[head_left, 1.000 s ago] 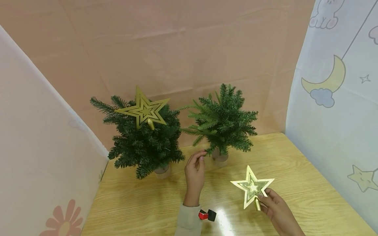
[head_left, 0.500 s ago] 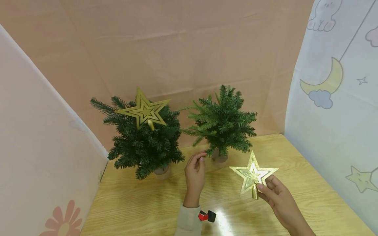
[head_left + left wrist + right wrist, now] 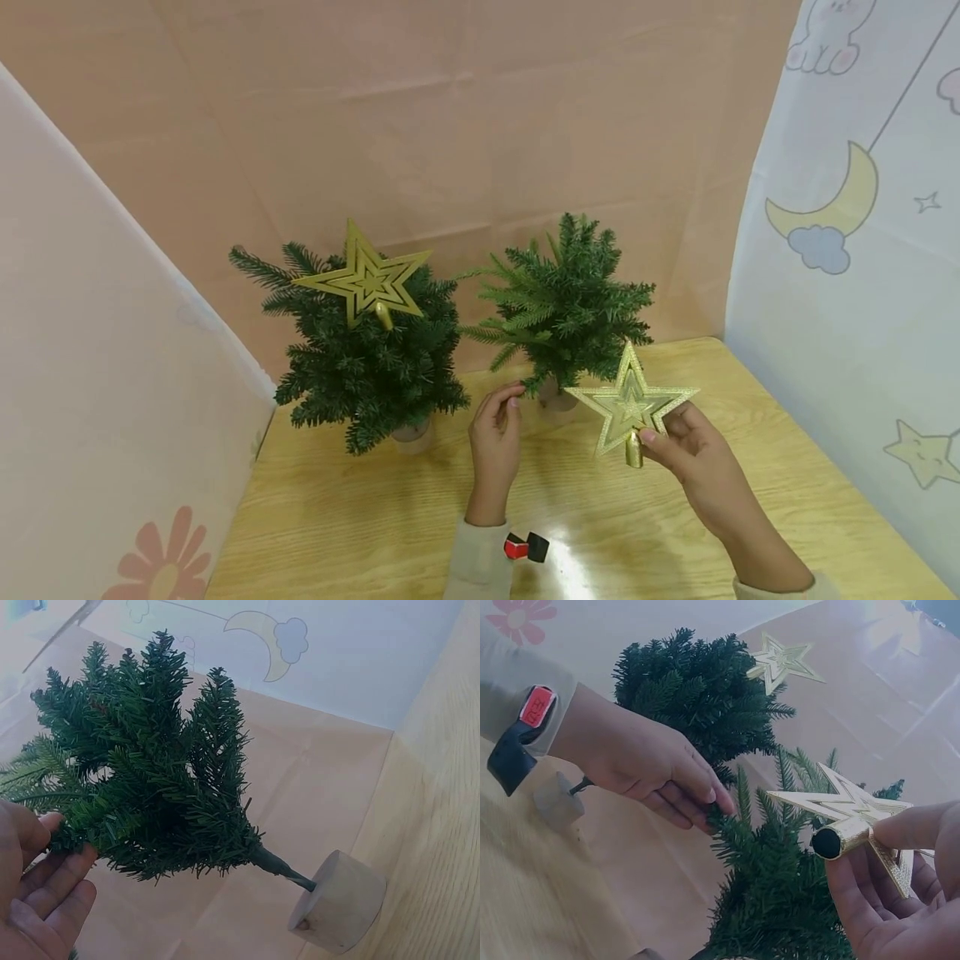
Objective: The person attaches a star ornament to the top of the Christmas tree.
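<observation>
My right hand [image 3: 708, 475] pinches a gold star tree topper [image 3: 632, 407] between thumb and fingers, in front of the right tree. In the right wrist view, the topper's hollow socket [image 3: 841, 838] shows its dark opening. At the table's middle, my left hand [image 3: 495, 442] pinches the tip of a low branch on the right small Christmas tree [image 3: 573, 292]. That tree stands on a round wooden base [image 3: 341, 900]. Another gold star topper [image 3: 369, 283] sits tilted on the left Christmas tree [image 3: 367, 375]; its socket's lower end meets the needles.
Both trees stand toward the back of the wood-grain table [image 3: 337, 517]. Behind them hangs a pinkish-tan cloth [image 3: 480, 125]. Printed pale cloths close in the left and right sides. The left wrist wears a black strap with a red tag [image 3: 517, 547].
My right hand has raised the gold star topper and carried it forward, closer to the right tree. My left hand has stayed at the branch.
</observation>
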Demonstrator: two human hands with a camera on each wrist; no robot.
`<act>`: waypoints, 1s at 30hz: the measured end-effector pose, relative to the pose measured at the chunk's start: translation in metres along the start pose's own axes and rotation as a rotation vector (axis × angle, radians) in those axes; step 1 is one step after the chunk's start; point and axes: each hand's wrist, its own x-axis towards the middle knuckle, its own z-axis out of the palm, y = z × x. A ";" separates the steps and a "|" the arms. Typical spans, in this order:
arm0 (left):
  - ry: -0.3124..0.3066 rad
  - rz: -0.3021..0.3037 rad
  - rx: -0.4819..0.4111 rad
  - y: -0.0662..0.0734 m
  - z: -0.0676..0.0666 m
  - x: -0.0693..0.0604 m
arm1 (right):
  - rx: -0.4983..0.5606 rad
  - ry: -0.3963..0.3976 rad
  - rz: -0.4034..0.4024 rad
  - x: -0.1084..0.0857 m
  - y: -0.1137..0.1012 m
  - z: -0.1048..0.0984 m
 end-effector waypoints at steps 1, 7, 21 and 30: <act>-0.002 0.002 -0.003 0.000 0.000 0.000 | -0.005 -0.003 -0.004 0.002 -0.002 0.000; -0.006 -0.002 0.004 0.000 0.000 0.000 | -0.015 -0.012 -0.038 0.012 -0.011 0.001; -0.027 -0.040 0.015 0.006 -0.001 -0.001 | 0.016 0.004 -0.017 0.013 -0.021 0.006; -0.032 -0.041 -0.001 0.007 -0.001 -0.001 | 0.033 0.003 -0.046 0.015 -0.025 0.007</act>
